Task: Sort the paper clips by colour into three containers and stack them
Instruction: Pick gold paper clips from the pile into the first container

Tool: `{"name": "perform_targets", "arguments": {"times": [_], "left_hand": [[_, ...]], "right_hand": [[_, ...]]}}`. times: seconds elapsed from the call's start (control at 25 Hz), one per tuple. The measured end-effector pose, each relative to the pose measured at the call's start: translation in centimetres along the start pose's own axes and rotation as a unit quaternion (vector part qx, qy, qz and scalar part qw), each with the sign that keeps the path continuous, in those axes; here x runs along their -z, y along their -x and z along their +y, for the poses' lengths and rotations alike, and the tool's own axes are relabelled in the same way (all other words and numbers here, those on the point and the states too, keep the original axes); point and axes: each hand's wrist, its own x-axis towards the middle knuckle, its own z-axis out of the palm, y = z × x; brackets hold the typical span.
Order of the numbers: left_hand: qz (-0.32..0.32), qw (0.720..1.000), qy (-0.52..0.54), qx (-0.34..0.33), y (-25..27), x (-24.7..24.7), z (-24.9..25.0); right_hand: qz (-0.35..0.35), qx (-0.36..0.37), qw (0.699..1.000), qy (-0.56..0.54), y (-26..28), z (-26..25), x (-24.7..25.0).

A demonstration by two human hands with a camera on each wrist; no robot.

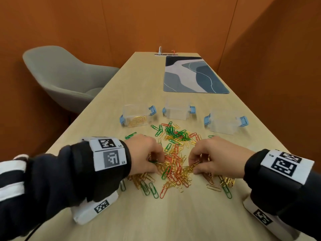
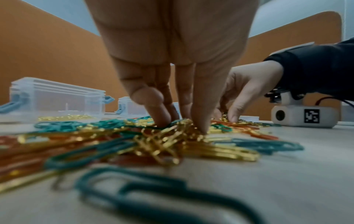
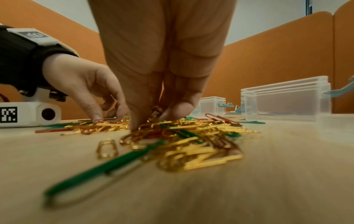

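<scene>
Both hands, left (image 1: 145, 154) and right (image 1: 217, 156), pinch gold clips (image 1: 175, 168) on the counter (image 1: 173, 214); shake off green and red strays, then fill the left box (image 1: 137, 117).

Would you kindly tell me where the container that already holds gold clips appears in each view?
Head: the gold-clip container is leftmost of three, beyond the left hand.
Left wrist: at the left edge, gold clips visible inside.
Right wrist: cannot tell; the containers seen there show no gold.
Shared landmark: the mixed clip pile.
</scene>
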Motion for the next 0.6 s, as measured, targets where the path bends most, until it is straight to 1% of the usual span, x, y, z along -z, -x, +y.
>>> {"name": "perform_targets", "arguments": {"times": [0.12,0.2,0.28,0.36,0.44,0.48,0.6], "left_hand": [[0.06,0.998,-0.001,-0.004,0.0,0.2,-0.1],[0.079,0.996,0.007,-0.035,-0.2,0.2,0.8],[0.067,0.995,0.01,-0.068,-0.9,0.0,2.1],[0.039,0.995,-0.012,-0.086,-2.1,-0.4,3.3],[0.012,0.996,-0.044,-0.082,-3.2,-0.8,4.1],[0.008,0.996,-0.049,-0.078,-3.6,-0.8,4.2],[0.024,0.997,0.004,-0.07,-3.7,-0.7,3.8]], "right_hand": [[0.032,-0.011,0.999,-0.019,0.1,0.1,0.2],[0.053,-0.021,0.998,-0.037,0.1,0.1,0.3],[0.076,-0.032,0.996,-0.043,0.2,0.1,0.4],[0.098,-0.042,0.993,-0.043,0.3,0.0,0.5],[0.113,-0.055,0.991,-0.047,0.4,0.1,0.5],[0.118,-0.062,0.99,-0.05,0.4,0.1,0.5],[0.123,-0.075,0.987,-0.064,0.3,0.2,0.5]]}}
